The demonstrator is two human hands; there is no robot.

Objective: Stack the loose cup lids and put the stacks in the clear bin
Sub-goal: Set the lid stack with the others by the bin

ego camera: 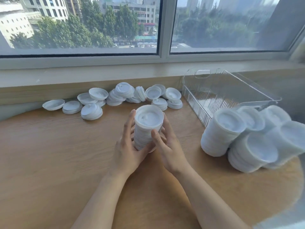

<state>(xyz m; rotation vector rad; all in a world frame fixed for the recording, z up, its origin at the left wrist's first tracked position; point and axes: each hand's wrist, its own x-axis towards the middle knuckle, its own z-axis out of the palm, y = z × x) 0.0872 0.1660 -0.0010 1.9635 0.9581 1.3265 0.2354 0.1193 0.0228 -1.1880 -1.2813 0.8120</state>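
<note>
No legible text, label, brand or number appears on anything in view. The building (145,14) beyond the window (162,27) carries red signage along its front, but the characters are too small and blurred to make out. The lids (115,98) and bin (227,90) show no readable print.

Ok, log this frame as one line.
hands: left and right hold lid stack | bin: no stacks | loose lids: by window
</note>
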